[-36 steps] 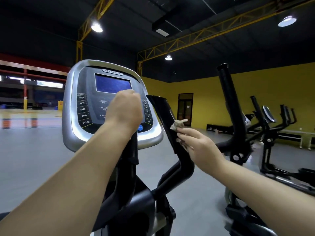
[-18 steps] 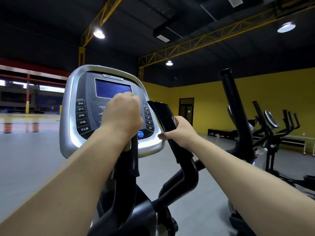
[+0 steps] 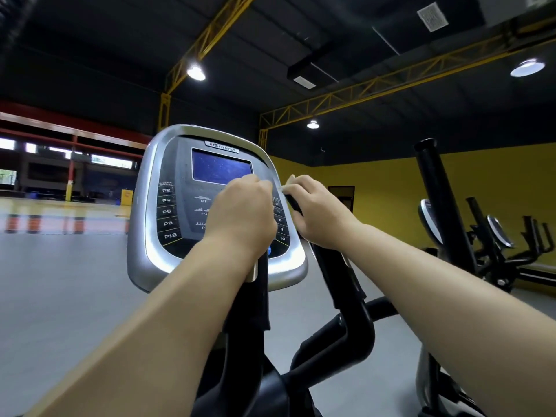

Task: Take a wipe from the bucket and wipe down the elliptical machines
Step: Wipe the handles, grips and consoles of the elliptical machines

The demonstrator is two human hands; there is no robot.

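The elliptical's silver console [image 3: 144,236] with a blue screen [image 3: 221,170] stands right in front of me. My left hand [image 3: 240,215] grips the top of the left fixed handle, whose black stem [image 3: 261,296] runs down below it. My right hand [image 3: 319,212] is wrapped round the top of the right black handle [image 3: 340,284]. A pale wipe [image 3: 287,183] peeks out above its fingers, pressed against the handle tip. The bucket is out of view.
The tall black moving arm [image 3: 439,206] of this machine rises at right. More ellipticals [image 3: 496,236] line the yellow wall [image 3: 391,188]. Grey floor [image 3: 60,281] spreads to the left, with a court beyond.
My right hand with the wipe has slid up the right handle, from its middle to its top end. My left hand keeps its grip on the left handle. The view has tilted upward.
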